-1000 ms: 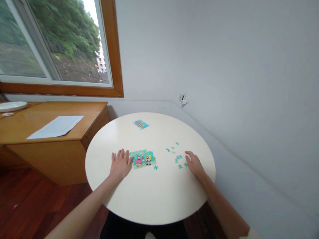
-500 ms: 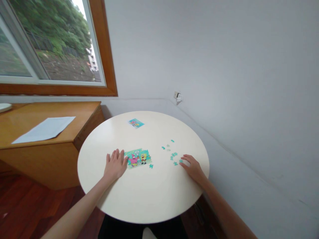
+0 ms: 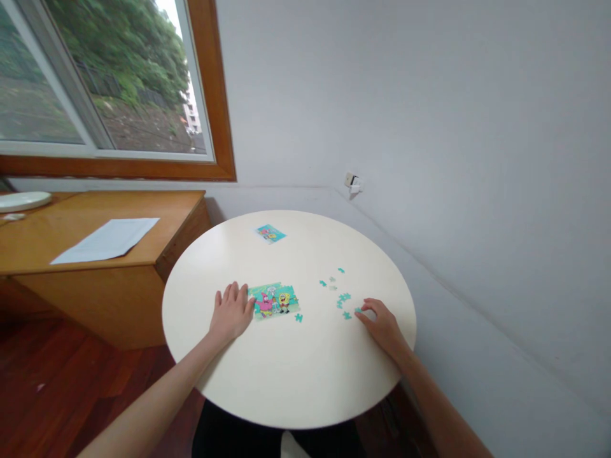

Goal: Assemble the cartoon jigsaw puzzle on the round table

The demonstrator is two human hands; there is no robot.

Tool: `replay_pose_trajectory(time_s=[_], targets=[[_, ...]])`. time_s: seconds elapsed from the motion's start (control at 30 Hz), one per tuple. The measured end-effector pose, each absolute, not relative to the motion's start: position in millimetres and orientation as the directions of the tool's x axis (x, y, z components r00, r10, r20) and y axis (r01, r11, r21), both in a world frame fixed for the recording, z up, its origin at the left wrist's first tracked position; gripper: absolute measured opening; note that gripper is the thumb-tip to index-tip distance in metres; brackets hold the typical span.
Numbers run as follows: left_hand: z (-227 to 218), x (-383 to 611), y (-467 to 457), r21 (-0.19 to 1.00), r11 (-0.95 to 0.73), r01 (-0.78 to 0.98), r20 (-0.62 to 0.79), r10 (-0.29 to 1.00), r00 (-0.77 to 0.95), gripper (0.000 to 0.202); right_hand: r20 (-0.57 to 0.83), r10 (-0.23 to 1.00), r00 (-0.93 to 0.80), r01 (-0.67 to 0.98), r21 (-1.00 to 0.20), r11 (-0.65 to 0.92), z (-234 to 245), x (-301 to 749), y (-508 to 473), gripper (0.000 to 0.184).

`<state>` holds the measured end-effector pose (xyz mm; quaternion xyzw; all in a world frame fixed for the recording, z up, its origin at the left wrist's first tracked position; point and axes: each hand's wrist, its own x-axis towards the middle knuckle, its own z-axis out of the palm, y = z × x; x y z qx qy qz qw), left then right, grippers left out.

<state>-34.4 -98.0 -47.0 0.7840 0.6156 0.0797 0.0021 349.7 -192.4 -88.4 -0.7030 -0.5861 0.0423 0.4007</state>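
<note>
My left hand [image 3: 232, 312] lies flat, fingers stretched out, at the left edge of a partly assembled jigsaw puzzle [image 3: 274, 302] with cartoon figures on a teal ground. Just below the puzzle's lower right corner is one loose piece [image 3: 298, 317]. To the right, my right hand [image 3: 382, 323] has thumb and forefinger closed on a small teal puzzle piece [image 3: 358, 310] at the tabletop. Beside those fingertips lie several more teal pieces [image 3: 344, 297], some touching each other. Farther back are a few scattered pieces [image 3: 323, 283], two of them pale.
A small reference picture [image 3: 270, 233] lies toward the back of the round white table [image 3: 286, 375]. At left, a wooden cabinet [image 3: 176, 232] bears a sheet of paper [image 3: 107, 240] and a white round object [image 3: 23, 201]. A wall socket with a plug [image 3: 353, 182] is behind the table.
The whole view has swung slightly left, so things appear farther right. My right thumb and forefinger have drawn closer around the teal piece. My left hand stays on the puzzle's edge.
</note>
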Motion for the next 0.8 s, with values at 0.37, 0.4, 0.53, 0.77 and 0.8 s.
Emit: replay_pose_trajectory(time_s=[0.37, 0.4, 0.53, 0.77, 0.8], targets=[[-47.7, -34.7, -99.1, 0.109, -0.256, 0.961, 0.136, 0.961, 0.24, 0.054, 0.351, 0.85, 0.394, 0.73, -0.681, -0.058, -73.5, 335.2, -200.3, 0.028], [-47.7, -34.7, -99.1, 0.11, -0.257, 0.96, 0.136, 0.961, 0.242, 0.054, 0.348, 0.852, 0.391, 0.732, -0.679, -0.059, -71.7, 333.7, -201.7, 0.028], [-49.4, -35.2, -98.3, 0.113, -0.263, 0.958, 0.141, 0.959, 0.247, 0.053, 0.337, 0.862, 0.378, 0.735, -0.675, -0.058, -66.9, 329.5, -205.7, 0.028], [-51.9, -36.1, -97.5, 0.113, -0.266, 0.957, 0.164, 0.955, 0.246, 0.053, 0.373, 0.837, 0.4, 0.715, -0.698, -0.031, -60.7, 325.7, -206.9, 0.03], [-51.6, -36.0, -97.6, 0.116, -0.267, 0.957, 0.163, 0.955, 0.246, 0.053, 0.373, 0.83, 0.416, 0.7, -0.714, -0.03, -58.6, 323.9, -205.4, 0.031]])
